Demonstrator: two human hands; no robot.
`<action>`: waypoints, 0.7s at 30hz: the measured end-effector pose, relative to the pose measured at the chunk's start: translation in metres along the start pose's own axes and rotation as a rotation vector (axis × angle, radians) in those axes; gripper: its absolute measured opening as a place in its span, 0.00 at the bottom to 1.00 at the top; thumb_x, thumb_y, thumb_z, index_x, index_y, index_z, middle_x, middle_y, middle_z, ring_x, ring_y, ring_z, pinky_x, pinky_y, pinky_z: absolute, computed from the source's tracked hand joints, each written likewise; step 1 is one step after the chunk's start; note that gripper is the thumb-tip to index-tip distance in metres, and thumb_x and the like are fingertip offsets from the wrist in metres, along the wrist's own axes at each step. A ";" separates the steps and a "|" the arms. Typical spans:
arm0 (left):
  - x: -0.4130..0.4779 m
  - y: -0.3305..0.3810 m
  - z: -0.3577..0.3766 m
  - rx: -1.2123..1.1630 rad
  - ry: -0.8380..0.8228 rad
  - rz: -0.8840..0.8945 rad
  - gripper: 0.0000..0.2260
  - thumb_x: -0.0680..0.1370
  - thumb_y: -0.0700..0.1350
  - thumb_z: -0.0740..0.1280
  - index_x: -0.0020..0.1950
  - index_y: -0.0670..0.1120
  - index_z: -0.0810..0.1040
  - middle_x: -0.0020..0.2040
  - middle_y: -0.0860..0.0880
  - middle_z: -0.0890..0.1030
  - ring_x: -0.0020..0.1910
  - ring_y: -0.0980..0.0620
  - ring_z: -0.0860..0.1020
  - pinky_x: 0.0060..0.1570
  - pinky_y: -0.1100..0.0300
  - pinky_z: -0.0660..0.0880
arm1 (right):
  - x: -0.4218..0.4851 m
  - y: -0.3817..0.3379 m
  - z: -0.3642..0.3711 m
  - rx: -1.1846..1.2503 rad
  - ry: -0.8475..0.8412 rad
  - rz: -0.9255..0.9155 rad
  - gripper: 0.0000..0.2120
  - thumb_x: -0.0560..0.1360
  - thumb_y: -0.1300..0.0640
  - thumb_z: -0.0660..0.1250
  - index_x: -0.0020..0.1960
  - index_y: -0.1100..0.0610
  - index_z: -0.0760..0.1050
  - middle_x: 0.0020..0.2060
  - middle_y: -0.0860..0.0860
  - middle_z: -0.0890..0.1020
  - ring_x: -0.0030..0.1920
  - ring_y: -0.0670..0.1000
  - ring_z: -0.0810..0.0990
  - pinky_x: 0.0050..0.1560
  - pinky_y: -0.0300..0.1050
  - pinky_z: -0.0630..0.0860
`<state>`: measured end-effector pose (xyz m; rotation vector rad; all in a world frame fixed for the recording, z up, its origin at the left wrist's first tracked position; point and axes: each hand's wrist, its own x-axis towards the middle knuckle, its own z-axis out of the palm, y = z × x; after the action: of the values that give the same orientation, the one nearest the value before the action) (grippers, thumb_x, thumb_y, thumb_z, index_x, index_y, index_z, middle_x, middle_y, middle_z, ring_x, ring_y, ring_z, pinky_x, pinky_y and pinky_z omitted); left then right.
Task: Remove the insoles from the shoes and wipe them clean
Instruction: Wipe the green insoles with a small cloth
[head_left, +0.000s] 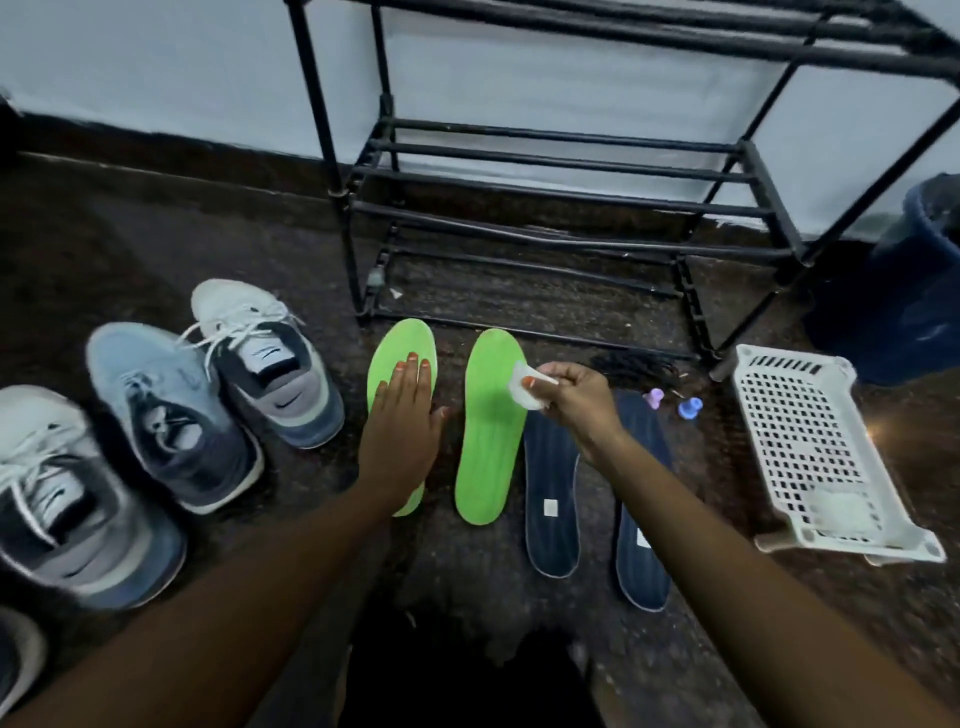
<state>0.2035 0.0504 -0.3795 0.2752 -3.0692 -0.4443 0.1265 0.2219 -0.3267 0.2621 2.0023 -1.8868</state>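
Dark, speckled carpet (467, 571) covers the floor, and a black shoe rack (545, 208) stands against the pale wall (156, 67).

From the head view, four insoles lie side by side in front of the rack. The left green insole (400, 348) has the left hand (402, 415) laid flat on it, fingers straight and together, palm covering its middle, with toe and heel showing past the hand. Just beside it lies the right green insole (491, 441). The right hand (576, 400) pinches a small white wipe (524, 387) between thumb and curled fingers at that insole's upper right edge. I cannot tell whether the wipe touches it.

Two navy insoles (551, 493) lie to the right, partly under the right forearm.

Off to the left sit the shoes, well apart from both hands: a white-toed sneaker (270, 364), a blue sneaker (171, 415) and a grey sneaker (67, 499).

On the right a white perforated basket (748, 358) rests on the carpet, with a blue bin (924, 291) behind it.
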 end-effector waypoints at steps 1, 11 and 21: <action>0.000 -0.012 0.008 0.010 0.004 -0.023 0.25 0.78 0.43 0.64 0.72 0.33 0.64 0.72 0.34 0.66 0.70 0.35 0.68 0.66 0.42 0.66 | 0.004 0.008 0.007 -0.015 -0.018 0.014 0.08 0.72 0.68 0.68 0.39 0.58 0.73 0.33 0.51 0.79 0.30 0.44 0.77 0.27 0.33 0.73; 0.005 -0.056 0.059 -0.122 -0.143 -0.284 0.29 0.83 0.49 0.54 0.77 0.37 0.45 0.78 0.39 0.48 0.77 0.44 0.48 0.74 0.55 0.46 | 0.031 0.062 0.056 -0.065 -0.108 0.137 0.09 0.73 0.67 0.67 0.38 0.57 0.72 0.36 0.52 0.77 0.36 0.48 0.76 0.31 0.34 0.74; 0.028 -0.039 0.066 -0.374 -0.051 -0.489 0.32 0.81 0.45 0.62 0.78 0.39 0.46 0.79 0.43 0.45 0.77 0.45 0.49 0.70 0.57 0.52 | 0.042 0.069 0.065 -0.089 -0.118 0.132 0.09 0.72 0.67 0.67 0.38 0.57 0.72 0.36 0.52 0.77 0.36 0.48 0.77 0.32 0.34 0.76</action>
<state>0.1786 0.0274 -0.4537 1.0095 -2.8555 -1.0338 0.1242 0.1585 -0.4084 0.2462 1.9359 -1.6881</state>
